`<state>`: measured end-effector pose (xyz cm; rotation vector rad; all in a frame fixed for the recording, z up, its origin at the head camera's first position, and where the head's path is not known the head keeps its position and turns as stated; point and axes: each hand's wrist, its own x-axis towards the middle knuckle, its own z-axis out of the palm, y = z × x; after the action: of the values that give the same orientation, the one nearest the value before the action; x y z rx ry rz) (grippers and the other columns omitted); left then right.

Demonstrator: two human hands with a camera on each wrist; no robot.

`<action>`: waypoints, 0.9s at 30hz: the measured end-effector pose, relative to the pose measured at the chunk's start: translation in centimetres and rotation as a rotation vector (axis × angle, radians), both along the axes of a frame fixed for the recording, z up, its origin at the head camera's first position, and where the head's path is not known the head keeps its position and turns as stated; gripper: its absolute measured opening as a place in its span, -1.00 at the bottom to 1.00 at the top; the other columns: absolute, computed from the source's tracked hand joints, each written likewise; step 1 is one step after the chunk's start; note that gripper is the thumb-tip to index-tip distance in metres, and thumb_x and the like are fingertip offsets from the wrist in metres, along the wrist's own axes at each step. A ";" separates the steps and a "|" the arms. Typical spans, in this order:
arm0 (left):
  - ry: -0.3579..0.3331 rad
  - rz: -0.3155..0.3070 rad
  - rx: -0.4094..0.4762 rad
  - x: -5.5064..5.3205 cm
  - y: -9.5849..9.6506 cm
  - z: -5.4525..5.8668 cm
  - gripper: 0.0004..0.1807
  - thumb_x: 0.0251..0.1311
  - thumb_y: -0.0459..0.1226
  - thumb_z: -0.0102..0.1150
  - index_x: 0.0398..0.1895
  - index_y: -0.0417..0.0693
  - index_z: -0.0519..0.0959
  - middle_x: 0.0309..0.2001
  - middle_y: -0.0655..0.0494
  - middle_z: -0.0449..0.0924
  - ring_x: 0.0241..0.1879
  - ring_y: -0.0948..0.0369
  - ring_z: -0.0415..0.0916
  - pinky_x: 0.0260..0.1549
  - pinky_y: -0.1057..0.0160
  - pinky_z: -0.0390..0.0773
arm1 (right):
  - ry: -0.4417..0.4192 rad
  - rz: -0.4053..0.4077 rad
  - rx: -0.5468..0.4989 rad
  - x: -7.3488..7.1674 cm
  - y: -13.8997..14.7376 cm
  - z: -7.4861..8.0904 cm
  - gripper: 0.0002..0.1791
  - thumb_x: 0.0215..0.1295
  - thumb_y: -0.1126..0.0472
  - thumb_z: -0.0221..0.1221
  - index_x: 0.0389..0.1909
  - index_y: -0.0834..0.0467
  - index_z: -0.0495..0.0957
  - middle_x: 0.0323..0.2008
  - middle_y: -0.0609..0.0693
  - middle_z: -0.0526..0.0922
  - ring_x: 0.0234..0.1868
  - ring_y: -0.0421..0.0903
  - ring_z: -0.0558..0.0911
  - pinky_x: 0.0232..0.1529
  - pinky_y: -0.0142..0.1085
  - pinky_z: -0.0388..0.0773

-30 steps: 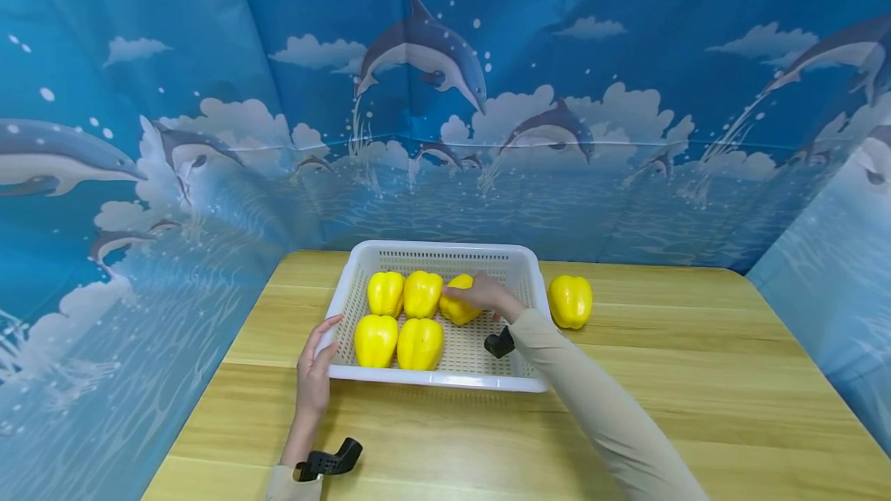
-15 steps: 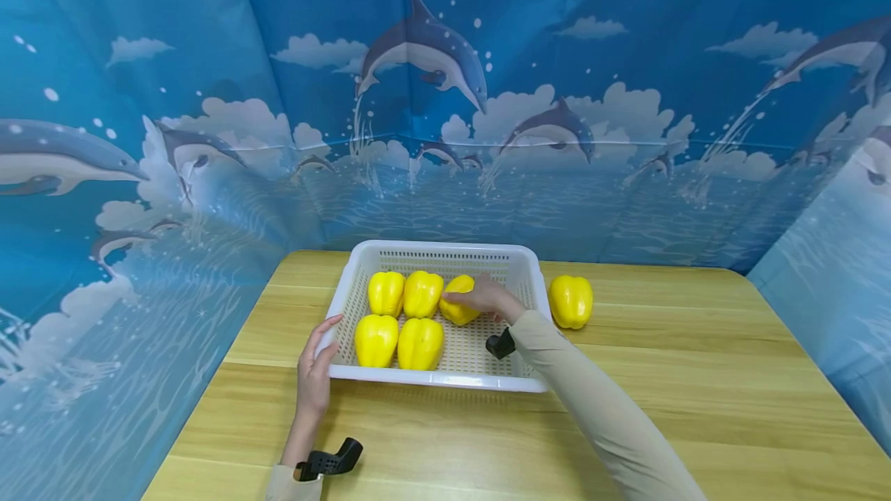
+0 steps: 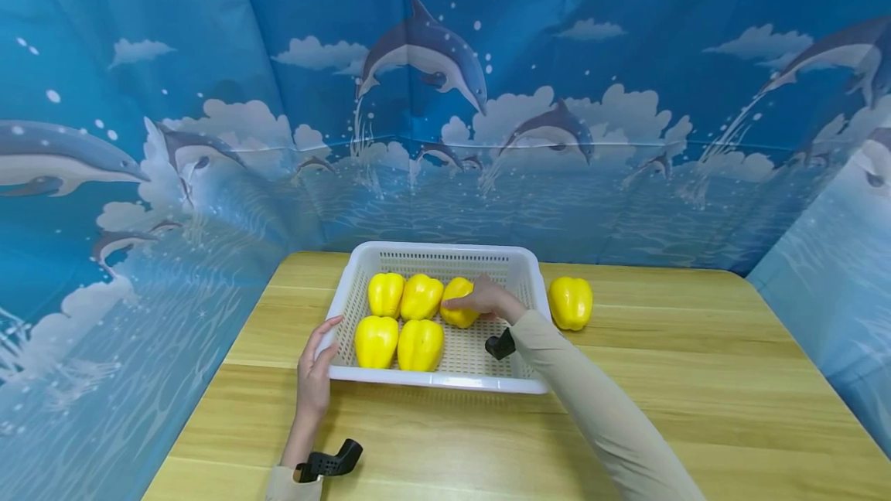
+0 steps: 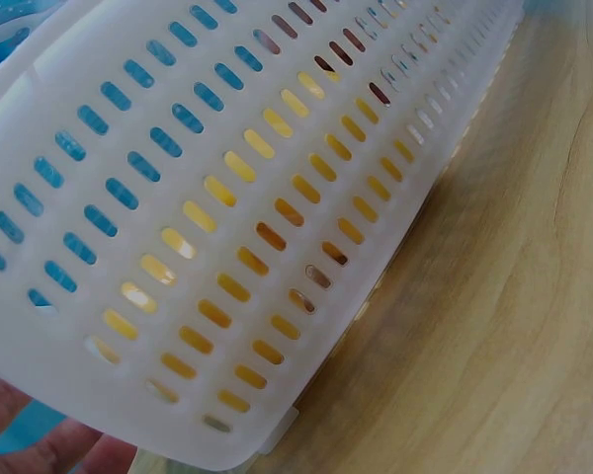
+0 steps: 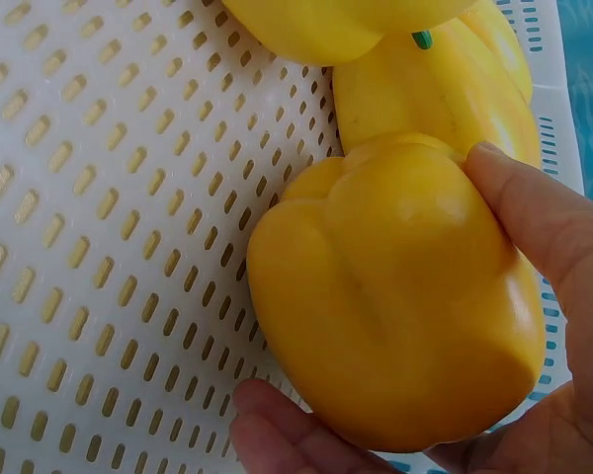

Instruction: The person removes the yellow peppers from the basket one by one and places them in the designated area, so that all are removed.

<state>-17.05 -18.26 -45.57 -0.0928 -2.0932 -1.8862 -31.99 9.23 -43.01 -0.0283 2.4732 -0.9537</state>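
Observation:
A white perforated plastic basket (image 3: pixel 445 380) holds several yellow bell peppers in two rows. My right hand (image 3: pixel 489 298) reaches into it and grips the rightmost pepper (image 3: pixel 457 305) of the back row. In the right wrist view the thumb lies on one side of this pepper (image 5: pixel 395 296) and the fingers on the other. It touches or nearly touches the middle back pepper (image 3: pixel 421 298). My left hand (image 3: pixel 315 377) rests against the basket's left rim, thumb and fingers spread apart. Its fingers (image 4: pixel 54 449) show beside the basket's end wall in the left wrist view.
Another yellow bell pepper (image 3: pixel 571 304) stands on the wooden table (image 3: pixel 696 377), just right of the basket. Two front-row peppers, one left (image 3: pixel 377 342) and one right (image 3: pixel 421 345), sit near the basket's front wall. A blue dolphin curtain (image 3: pixel 445 199) hangs behind the table.
The gripped pepper has turned slightly in the right hand, and the middle back pepper beside it has tilted. The left hand and the basket have stayed in place.

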 end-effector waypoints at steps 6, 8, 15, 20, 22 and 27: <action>0.009 -0.001 -0.002 0.0 0.0 0.0 -0.57 0.34 -0.50 -0.29 0.24 -0.37 0.33 0.32 -0.18 0.26 0.33 0.04 0.12 0.12 0.46 0.20 | 0.041 -0.010 -0.009 0.0 0.0 0.0 0.16 0.03 -0.18 0.34 0.37 0.42 -0.08 -0.06 0.23 0.32 -0.58 -0.12 0.22 -0.57 -0.32 0.22; 0.009 -0.004 0.001 0.0 0.0 -0.1 -0.57 0.34 -0.50 -0.29 0.24 -0.37 0.33 0.32 -0.17 0.26 0.33 0.04 0.13 0.12 0.46 0.21 | 0.058 -0.016 -0.011 0.1 0.0 0.0 0.14 0.03 -0.16 0.35 0.36 0.42 -0.05 -0.09 0.21 0.34 -0.48 -0.08 0.30 -0.53 -0.30 0.27; 0.007 -0.008 0.006 -0.1 -0.1 -0.3 -0.57 0.34 -0.50 -0.29 0.25 -0.36 0.33 0.33 -0.17 0.25 0.32 0.03 0.15 0.10 0.47 0.24 | 0.091 -0.032 -0.034 0.5 0.1 0.2 0.09 0.02 -0.14 0.36 0.33 0.39 -0.01 -0.10 0.20 0.38 -0.28 0.02 0.42 -0.37 -0.18 0.41; 0.004 -0.007 0.004 -0.1 -0.1 -0.3 -0.57 0.34 -0.50 -0.29 0.25 -0.36 0.33 0.33 -0.17 0.25 0.31 0.04 0.15 0.09 0.48 0.25 | 0.133 -0.043 -0.073 0.5 0.4 0.2 -0.15 -0.03 -0.14 0.38 0.10 0.30 0.24 -0.19 0.16 0.42 -0.30 0.00 0.44 -0.30 -0.11 0.48; 0.005 -0.006 0.003 0.0 -0.1 -0.2 -0.57 0.34 -0.50 -0.29 0.24 -0.36 0.33 0.33 -0.17 0.25 0.32 0.04 0.14 0.09 0.47 0.24 | 0.146 -0.047 -0.095 0.6 0.5 0.4 -0.21 -0.05 -0.15 0.39 0.02 0.26 0.27 -0.21 0.15 0.43 -0.30 0.00 0.45 -0.28 -0.09 0.50; 0.000 -0.004 -0.001 0.0 -0.1 -0.1 -0.57 0.34 -0.49 -0.29 0.25 -0.35 0.33 0.33 -0.16 0.25 0.32 0.05 0.13 0.10 0.48 0.23 | 0.176 -0.064 -0.140 0.7 0.7 0.8 -0.17 -0.10 -0.16 0.40 0.03 0.26 0.26 -0.18 0.17 0.46 -0.26 0.02 0.48 -0.24 -0.10 0.51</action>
<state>-17.02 -18.40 -45.69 -0.0981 -2.0951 -1.8878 -31.26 9.89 -42.19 -0.0830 2.5749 -1.1966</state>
